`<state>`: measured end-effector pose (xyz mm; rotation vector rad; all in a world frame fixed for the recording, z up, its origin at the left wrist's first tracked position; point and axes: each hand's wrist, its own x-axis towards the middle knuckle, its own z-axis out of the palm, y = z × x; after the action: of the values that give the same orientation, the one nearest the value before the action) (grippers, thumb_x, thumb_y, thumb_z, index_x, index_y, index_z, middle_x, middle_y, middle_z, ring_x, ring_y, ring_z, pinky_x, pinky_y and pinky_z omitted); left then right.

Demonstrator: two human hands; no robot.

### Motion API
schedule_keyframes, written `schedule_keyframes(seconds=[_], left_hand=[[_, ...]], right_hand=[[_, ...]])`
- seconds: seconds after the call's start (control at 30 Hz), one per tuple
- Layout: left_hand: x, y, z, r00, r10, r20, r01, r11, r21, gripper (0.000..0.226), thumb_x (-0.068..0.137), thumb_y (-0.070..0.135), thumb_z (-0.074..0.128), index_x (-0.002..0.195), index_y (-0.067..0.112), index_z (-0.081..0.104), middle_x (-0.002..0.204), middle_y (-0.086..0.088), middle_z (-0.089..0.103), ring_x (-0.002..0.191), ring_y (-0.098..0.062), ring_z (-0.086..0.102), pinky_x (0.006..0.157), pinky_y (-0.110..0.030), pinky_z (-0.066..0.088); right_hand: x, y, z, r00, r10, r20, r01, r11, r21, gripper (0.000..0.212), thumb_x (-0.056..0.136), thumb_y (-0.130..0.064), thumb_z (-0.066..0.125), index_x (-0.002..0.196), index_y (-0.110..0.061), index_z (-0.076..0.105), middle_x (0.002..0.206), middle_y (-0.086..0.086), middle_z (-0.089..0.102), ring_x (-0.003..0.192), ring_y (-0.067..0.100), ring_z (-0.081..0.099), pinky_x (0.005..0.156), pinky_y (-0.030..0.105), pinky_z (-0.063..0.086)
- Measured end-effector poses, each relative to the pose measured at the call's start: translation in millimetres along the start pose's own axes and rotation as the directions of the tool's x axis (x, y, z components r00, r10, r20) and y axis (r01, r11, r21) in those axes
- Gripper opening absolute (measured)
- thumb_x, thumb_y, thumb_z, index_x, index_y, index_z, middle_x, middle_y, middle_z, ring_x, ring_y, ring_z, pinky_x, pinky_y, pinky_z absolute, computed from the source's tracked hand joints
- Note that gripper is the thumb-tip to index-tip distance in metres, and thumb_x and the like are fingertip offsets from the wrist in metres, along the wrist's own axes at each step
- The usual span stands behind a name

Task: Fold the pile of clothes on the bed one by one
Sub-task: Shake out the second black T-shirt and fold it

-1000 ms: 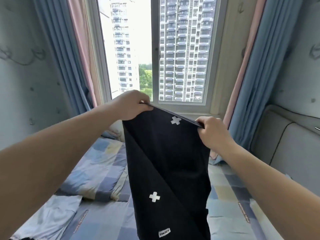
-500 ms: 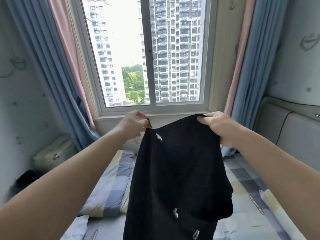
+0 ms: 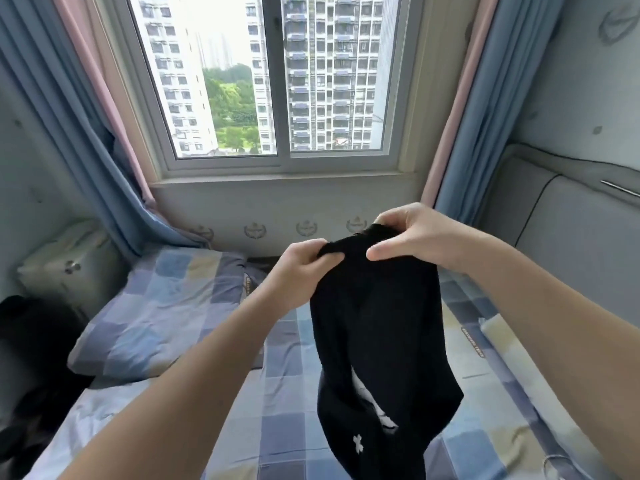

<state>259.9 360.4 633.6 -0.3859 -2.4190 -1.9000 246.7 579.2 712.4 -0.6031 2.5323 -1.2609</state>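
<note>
Head view: black garment [image 3: 377,323] bottom off-frame.

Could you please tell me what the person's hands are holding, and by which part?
Both hold the black garment by its bunched top edge: the left hand grips the left end, the right hand the right end.

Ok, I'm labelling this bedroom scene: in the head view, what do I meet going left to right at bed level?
From the left: white bedside cabinet → checked pillow → left hand → black garment → padded headboard.
</note>
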Motion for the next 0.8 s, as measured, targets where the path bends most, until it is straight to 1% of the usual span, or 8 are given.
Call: schedule_keyframes(seconds=[0.1,0.17,0.23,0.37,0.5,0.6,0.7,0.8], left_hand=[[-5,5,-3,0.995,0.003,-0.099,-0.013,0.995,-0.094,0.020,0.101,0.012,0.059,0.092,-0.003,0.068,0.079,-0.007,0.063,0.074,-0.016,0.058,0.067,-0.030,0.046],[-5,10,-1,0.986,-0.002,-0.169,-0.030,0.982,-0.186,0.019,0.101,0.013,0.058,0.093,0.000,0.070,0.084,-0.008,0.066,0.079,-0.019,0.061,0.071,-0.032,0.049],[-4,13,1,0.958,-0.061,-0.279,-0.022,0.958,-0.287,0.018,0.102,0.016,0.058,0.092,0.009,0.072,0.085,-0.005,0.068,0.080,-0.017,0.064,0.070,-0.031,0.053],[0,1,6,0.901,-0.196,-0.388,0.065,0.944,-0.325,0.019,0.106,0.016,0.050,0.097,0.011,0.066,0.093,-0.006,0.071,0.084,-0.019,0.072,0.071,-0.032,0.059],[-8,-31,40,0.931,-0.275,-0.242,0.265,0.962,-0.073,0.022,0.103,0.021,0.057,0.124,0.017,0.062,0.113,0.002,0.069,0.104,-0.014,0.068,0.081,-0.025,0.052],[-34,-45,75,0.956,-0.289,0.046,0.279,0.947,0.159,0.033,0.093,0.033,0.070,0.124,0.022,0.066,0.116,0.006,0.071,0.105,-0.009,0.067,0.087,-0.024,0.051],[-66,-52,116,0.861,-0.366,0.353,0.308,0.928,0.210,0.045,0.083,0.047,0.077,0.121,0.026,0.066,0.110,0.009,0.073,0.100,-0.004,0.069,0.093,-0.026,0.054],[-80,-71,149,0.869,-0.372,0.326,0.320,0.925,0.203,0.037,0.082,0.041,0.077,0.115,0.026,0.067,0.103,0.008,0.074,0.096,-0.009,0.070,0.090,-0.034,0.058]], right_hand=[[-9,54,14,0.994,0.088,-0.059,-0.099,0.968,-0.232,0.013,0.084,-0.014,0.076,0.085,-0.027,0.075,0.083,-0.008,0.075,0.082,0.011,0.072,0.077,0.030,0.056],[-17,100,28,0.971,0.186,-0.151,-0.217,0.950,-0.227,0.020,0.089,-0.014,0.070,0.082,-0.032,0.072,0.085,-0.012,0.074,0.087,0.011,0.070,0.077,0.028,0.053],[-30,141,44,0.941,0.284,-0.184,-0.314,0.935,-0.165,0.015,0.093,-0.016,0.065,0.093,-0.026,0.075,0.093,-0.009,0.075,0.093,0.015,0.069,0.087,0.038,0.055],[-58,170,58,0.909,0.369,-0.194,-0.327,0.920,0.218,0.015,0.100,-0.014,0.060,0.104,-0.010,0.073,0.102,0.009,0.076,0.100,0.031,0.072,0.096,0.054,0.053],[-63,142,54,0.918,0.353,-0.181,-0.240,0.857,0.457,0.022,0.103,-0.014,0.055,0.104,-0.003,0.073,0.098,0.010,0.077,0.090,0.024,0.074,0.083,0.036,0.061],[-56,127,52,0.888,0.402,-0.221,-0.200,0.773,0.602,0.020,0.103,-0.012,0.054,0.097,0.003,0.065,0.082,0.015,0.068,0.066,0.019,0.067,0.058,0.025,0.056],[-49,121,52,0.847,0.463,-0.262,-0.158,0.689,0.707,0.011,0.103,-0.013,0.054,0.095,-0.005,0.055,0.076,0.011,0.053,0.059,0.017,0.056,0.050,0.023,0.050],[-48,116,50,0.841,0.471,-0.267,-0.082,0.598,0.797,0.007,0.103,-0.011,0.054,0.098,-0.007,0.051,0.077,0.010,0.053,0.063,0.021,0.061,0.052,0.031,0.055]])
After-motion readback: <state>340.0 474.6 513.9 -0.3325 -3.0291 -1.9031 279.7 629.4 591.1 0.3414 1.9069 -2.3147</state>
